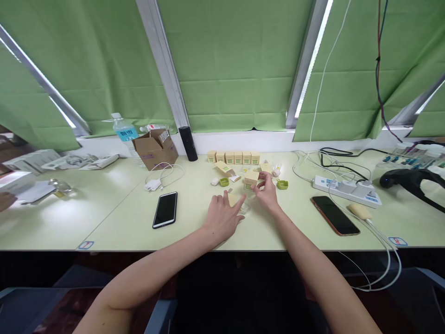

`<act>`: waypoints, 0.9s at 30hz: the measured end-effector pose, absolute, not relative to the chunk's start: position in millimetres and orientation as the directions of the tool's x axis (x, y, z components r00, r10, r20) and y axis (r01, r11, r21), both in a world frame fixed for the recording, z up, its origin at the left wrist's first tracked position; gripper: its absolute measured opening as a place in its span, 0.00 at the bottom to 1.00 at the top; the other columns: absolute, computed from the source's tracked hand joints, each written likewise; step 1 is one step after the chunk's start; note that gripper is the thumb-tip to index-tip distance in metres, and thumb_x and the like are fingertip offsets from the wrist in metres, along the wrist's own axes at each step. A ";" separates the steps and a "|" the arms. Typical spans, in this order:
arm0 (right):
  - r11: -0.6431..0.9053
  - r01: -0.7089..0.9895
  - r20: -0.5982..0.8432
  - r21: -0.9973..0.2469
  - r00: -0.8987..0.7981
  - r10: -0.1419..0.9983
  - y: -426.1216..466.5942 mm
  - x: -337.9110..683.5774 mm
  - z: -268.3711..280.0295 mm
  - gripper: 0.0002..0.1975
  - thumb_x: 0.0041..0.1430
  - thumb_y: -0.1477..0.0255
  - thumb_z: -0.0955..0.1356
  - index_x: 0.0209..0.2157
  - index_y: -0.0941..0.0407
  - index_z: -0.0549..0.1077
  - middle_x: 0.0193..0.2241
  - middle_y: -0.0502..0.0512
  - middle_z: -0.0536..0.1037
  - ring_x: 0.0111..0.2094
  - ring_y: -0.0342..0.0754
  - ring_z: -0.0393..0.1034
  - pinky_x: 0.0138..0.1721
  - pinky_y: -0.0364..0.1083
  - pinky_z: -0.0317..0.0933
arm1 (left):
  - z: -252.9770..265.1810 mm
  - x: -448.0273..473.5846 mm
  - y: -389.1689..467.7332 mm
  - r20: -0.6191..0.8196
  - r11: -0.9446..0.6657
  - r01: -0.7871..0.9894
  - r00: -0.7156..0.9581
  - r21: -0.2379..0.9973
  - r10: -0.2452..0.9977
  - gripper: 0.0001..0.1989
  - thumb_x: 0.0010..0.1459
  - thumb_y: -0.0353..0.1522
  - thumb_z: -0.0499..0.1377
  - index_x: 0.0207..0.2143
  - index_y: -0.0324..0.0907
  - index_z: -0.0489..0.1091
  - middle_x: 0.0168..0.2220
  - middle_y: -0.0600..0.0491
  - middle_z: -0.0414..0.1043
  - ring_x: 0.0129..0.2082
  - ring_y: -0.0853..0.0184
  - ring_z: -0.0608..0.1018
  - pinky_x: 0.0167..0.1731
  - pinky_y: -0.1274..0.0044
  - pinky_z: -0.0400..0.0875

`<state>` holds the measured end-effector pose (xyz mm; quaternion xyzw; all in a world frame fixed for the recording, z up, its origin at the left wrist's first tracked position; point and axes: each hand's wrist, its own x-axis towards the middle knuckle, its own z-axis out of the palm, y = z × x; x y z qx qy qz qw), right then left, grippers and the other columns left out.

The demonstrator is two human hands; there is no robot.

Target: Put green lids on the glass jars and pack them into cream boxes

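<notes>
My right hand point(266, 192) grips a small cream box point(251, 177) with a green label at its side, above the table. My left hand point(224, 215) is low over the table with its fingers spread, beside a small clear wrapper point(244, 208). Part of a pale cream piece point(232, 199) shows behind the left fingers. Around the hands are a green square case point(224, 182), another green case point(282, 184), an opened cream box point(224, 168) and a small white rounded piece point(214, 181). Behind them stands a row of several cream boxes point(233, 157).
On the left are a phone point(165, 209), a white charger point(153, 185), a cardboard box point(156, 149), a bottle point(125, 132) and a black cylinder point(188, 144). To the right are a power strip point(347, 190), another phone point(334, 215) and cables. Another person's hand point(6, 201) shows at far left.
</notes>
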<state>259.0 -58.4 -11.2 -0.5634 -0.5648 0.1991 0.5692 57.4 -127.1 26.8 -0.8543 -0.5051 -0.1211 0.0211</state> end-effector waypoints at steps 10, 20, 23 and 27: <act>0.429 0.174 0.455 -0.886 0.161 0.876 -60.8 248.1 -5.7 0.31 0.49 0.63 0.75 0.54 0.50 0.62 0.48 0.57 0.78 0.34 0.47 0.71 0.37 0.49 0.68 | 57.3 38.8 -50.3 0.263 -0.553 0.605 0.503 0.573 0.824 0.38 0.61 0.36 0.63 0.71 0.44 0.55 0.60 0.41 0.72 0.53 0.54 0.77 0.54 0.66 0.72; 0.538 0.075 0.542 -0.840 0.062 0.838 -61.3 243.7 -10.2 0.26 0.59 0.62 0.74 0.54 0.47 0.61 0.61 0.62 0.73 0.44 0.51 0.76 0.43 0.53 0.69 | 49.0 22.0 19.0 0.303 -0.482 0.447 0.415 0.754 0.858 0.16 0.54 0.35 0.68 0.46 0.43 0.73 0.46 0.49 0.81 0.42 0.59 0.81 0.45 0.69 0.78; 0.523 0.143 0.536 -0.840 0.075 0.841 -62.7 244.3 -11.8 0.25 0.61 0.63 0.72 0.56 0.48 0.62 0.58 0.61 0.75 0.43 0.50 0.76 0.43 0.52 0.69 | 50.0 -12.0 59.3 0.326 -0.399 0.500 0.230 0.769 0.917 0.22 0.53 0.33 0.68 0.51 0.39 0.73 0.50 0.46 0.81 0.43 0.59 0.81 0.46 0.69 0.78; 0.500 0.193 0.523 -0.844 0.096 0.847 -62.1 244.5 -15.2 0.24 0.61 0.64 0.71 0.56 0.49 0.63 0.52 0.59 0.77 0.41 0.50 0.75 0.41 0.52 0.69 | 40.3 -48.8 106.8 0.214 -0.161 0.595 -0.019 0.787 0.977 0.25 0.50 0.31 0.70 0.52 0.39 0.74 0.51 0.45 0.81 0.41 0.60 0.82 0.44 0.70 0.79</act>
